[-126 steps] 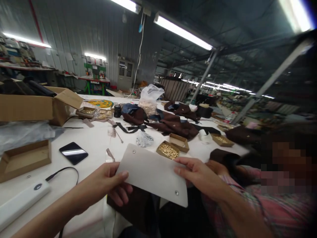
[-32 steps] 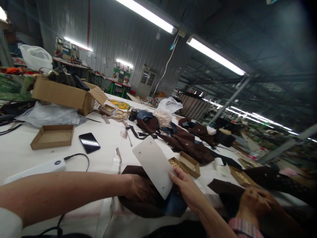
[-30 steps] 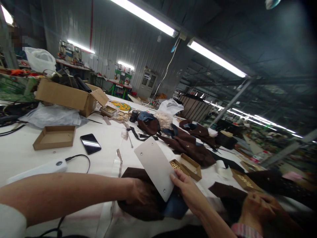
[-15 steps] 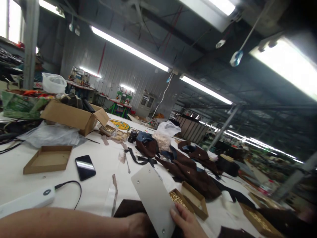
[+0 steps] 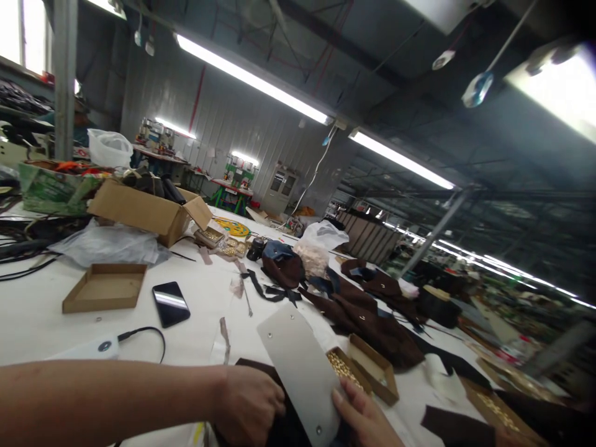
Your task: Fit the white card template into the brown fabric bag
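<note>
A flat grey plate (image 5: 300, 369) with rounded far corners and small round studs is held tilted by my right hand (image 5: 365, 419), its thumb on the face at the right edge. Left of the plate, my left hand (image 5: 251, 400) is closed, its curled fingers on a dark brown fabric piece (image 5: 295, 422) that lies partly under the plate. Just beyond my right hand stands a small cardboard box of gold-coloured metal fittings (image 5: 342, 366), with a second shallow box (image 5: 372, 369) beside it.
A black phone (image 5: 171, 304) and a shallow cardboard tray (image 5: 105, 288) lie to the left, near a white device (image 5: 105, 347) with a black cable. Brown fabric pieces (image 5: 367, 316) spread across the right of the white table. An open carton (image 5: 139, 208) stands farther back.
My left hand has come out leftward from beside the plate and shows more of its closed fingers. My right hand still holds the plate. The view has shifted slightly.
</note>
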The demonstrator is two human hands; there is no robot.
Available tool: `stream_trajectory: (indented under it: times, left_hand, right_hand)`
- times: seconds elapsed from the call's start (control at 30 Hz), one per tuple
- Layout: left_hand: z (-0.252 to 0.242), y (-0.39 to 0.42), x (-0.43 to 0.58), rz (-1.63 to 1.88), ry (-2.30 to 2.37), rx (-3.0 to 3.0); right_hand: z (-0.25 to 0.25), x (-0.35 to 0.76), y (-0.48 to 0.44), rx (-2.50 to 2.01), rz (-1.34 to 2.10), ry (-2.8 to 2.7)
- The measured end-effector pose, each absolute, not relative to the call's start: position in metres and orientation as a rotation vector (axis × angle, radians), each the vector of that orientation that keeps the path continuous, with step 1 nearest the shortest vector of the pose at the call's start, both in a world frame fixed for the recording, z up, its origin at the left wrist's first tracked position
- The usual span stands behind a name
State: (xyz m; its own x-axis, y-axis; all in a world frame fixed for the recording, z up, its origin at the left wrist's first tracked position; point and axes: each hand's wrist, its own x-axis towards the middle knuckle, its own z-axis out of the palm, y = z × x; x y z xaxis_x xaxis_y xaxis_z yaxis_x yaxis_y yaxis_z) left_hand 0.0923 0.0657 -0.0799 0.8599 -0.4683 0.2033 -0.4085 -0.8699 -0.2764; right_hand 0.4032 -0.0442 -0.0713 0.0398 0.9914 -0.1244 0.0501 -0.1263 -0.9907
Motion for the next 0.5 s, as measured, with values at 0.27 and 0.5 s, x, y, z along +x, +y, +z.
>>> stream_trajectory:
  times: [0.27, 0.5]
  left_hand:
    - [-0.04, 0.064, 0.053, -0.514, 0.404, -2.73]
    - [-0.027, 0.064, 0.018, -0.851, -0.057, -3.456]
  right_hand:
    - [-0.078, 0.407, -0.043, -1.337, 1.244, -1.206]
    - [-0.06, 0.408, -0.06, -1.381, 1.232, -1.465]
